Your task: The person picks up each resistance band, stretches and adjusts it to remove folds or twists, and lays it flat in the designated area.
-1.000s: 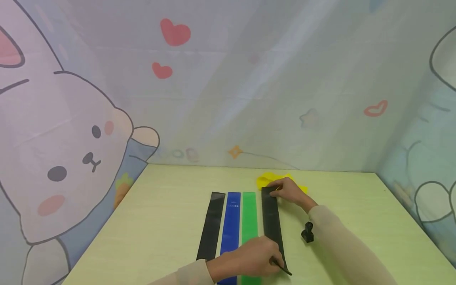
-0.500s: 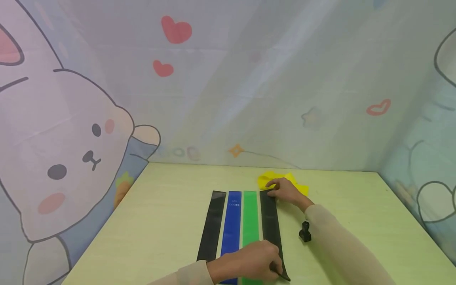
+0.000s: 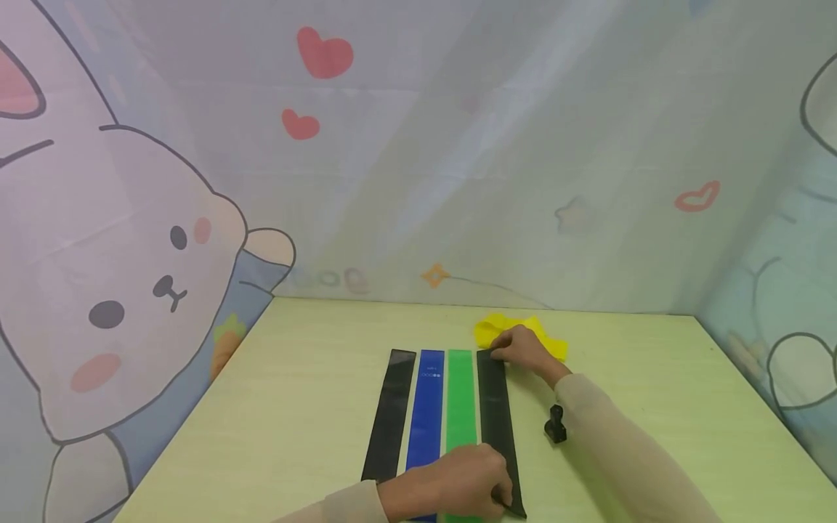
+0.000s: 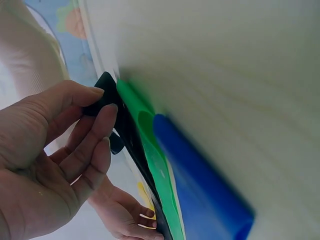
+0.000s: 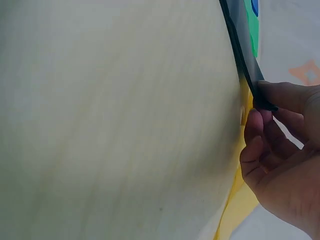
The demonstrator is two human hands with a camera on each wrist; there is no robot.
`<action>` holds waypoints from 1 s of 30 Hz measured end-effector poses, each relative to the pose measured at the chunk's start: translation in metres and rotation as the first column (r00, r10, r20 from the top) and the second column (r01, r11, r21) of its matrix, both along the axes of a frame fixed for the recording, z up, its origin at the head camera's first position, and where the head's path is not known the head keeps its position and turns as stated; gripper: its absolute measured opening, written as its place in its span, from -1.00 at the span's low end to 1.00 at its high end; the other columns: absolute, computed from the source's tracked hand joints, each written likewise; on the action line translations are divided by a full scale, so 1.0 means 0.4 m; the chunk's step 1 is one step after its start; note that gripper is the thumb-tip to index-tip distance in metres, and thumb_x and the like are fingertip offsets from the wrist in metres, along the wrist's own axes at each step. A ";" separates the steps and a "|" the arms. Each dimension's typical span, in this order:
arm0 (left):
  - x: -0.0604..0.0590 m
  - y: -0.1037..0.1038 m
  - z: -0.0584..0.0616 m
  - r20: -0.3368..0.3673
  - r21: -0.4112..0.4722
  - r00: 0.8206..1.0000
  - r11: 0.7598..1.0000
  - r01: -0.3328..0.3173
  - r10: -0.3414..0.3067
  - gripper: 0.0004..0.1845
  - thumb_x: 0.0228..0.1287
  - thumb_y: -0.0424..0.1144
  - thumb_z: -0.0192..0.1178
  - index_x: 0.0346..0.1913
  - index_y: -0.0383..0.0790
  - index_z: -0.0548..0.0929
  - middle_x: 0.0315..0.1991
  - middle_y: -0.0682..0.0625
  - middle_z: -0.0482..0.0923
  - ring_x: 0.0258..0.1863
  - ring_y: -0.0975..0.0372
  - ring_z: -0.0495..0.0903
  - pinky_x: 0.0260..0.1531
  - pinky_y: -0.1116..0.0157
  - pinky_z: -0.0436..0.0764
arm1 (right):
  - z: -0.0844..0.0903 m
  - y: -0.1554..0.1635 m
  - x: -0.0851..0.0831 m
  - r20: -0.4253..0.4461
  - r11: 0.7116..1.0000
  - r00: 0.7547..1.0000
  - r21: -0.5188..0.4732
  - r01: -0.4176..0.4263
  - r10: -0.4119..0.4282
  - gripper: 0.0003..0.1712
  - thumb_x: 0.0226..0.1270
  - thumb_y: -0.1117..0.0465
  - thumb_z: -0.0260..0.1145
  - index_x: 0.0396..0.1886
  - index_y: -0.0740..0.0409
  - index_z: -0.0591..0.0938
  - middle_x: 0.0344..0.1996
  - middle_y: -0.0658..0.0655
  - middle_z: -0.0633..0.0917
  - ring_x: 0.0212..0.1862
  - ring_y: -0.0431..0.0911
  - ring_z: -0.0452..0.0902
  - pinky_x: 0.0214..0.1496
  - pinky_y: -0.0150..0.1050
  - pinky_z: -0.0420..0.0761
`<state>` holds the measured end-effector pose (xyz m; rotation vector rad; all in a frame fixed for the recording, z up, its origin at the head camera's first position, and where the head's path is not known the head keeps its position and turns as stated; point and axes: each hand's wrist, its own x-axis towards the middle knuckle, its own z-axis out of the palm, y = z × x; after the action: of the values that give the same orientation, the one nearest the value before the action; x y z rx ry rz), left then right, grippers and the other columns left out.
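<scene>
Left hand (image 3: 472, 479) and right hand (image 3: 523, 349) are pinching one black band (image 3: 497, 421).
I am seeing left gripping the near end, right the far; it is extending just beside the green band (image 3: 461, 399).

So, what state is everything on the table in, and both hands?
Right black strip, pinched at both ends.
Left hand, pinching that strip's near end.
Right hand, pinching that strip's far end.
Green strip, laid out lengthwise.
Blue strip, laid out lengthwise.
Left black strip, laid out lengthwise.
Yellow piece, crumpled.
Small black object, not held.
</scene>
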<state>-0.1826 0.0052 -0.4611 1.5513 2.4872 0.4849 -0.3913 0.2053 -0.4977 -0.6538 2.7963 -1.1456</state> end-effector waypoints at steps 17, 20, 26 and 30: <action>0.020 -0.014 -0.023 0.090 0.099 0.989 0.987 -0.123 0.114 -0.87 0.19 -0.38 0.37 -0.25 -0.13 0.85 -0.37 0.21 0.72 -0.41 0.62 0.53 -0.38 0.69 0.43 | 0.004 -0.010 0.000 0.044 0.999 0.998 -0.002 0.043 -0.042 -0.79 0.24 0.29 0.44 -0.17 0.31 0.79 -0.24 0.18 0.77 -0.37 -0.13 0.64 -0.31 -0.23 0.65; 0.024 -0.016 -0.023 0.139 0.154 0.981 0.976 -0.155 0.134 -0.89 0.17 -0.41 0.38 -0.29 -0.17 0.85 -0.34 0.17 0.72 -0.34 0.59 0.56 -0.33 0.69 0.45 | 0.003 -0.008 -0.002 0.041 0.999 0.998 0.000 0.037 -0.037 -0.80 0.24 0.30 0.44 -0.17 0.32 0.79 -0.24 0.18 0.77 -0.38 -0.13 0.64 -0.31 -0.23 0.65; 0.035 -0.019 -0.029 0.217 0.197 0.955 0.949 -0.245 0.201 -0.89 0.14 -0.44 0.40 -0.31 -0.20 0.85 -0.38 0.16 0.74 -0.41 0.64 0.55 -0.37 0.67 0.47 | 0.002 -0.009 -0.003 0.056 0.999 0.997 -0.003 0.047 -0.046 -0.80 0.22 0.31 0.45 -0.17 0.32 0.79 -0.26 0.17 0.77 -0.37 -0.12 0.65 -0.29 -0.23 0.65; 0.042 -0.022 -0.028 0.354 0.219 0.901 0.915 -0.340 0.250 -0.94 0.20 -0.39 0.40 -0.31 -0.22 0.85 -0.45 0.15 0.74 -0.49 0.63 0.53 -0.43 0.62 0.51 | 0.004 -0.007 -0.003 0.057 0.999 0.998 -0.005 0.041 -0.041 -0.77 0.23 0.31 0.44 -0.15 0.34 0.78 -0.26 0.18 0.78 -0.34 -0.12 0.66 -0.27 -0.22 0.66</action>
<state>-0.1658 -0.0035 -0.4724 1.0532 2.4785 1.0814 -0.3925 0.2025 -0.4962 -0.5573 2.7719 -1.1606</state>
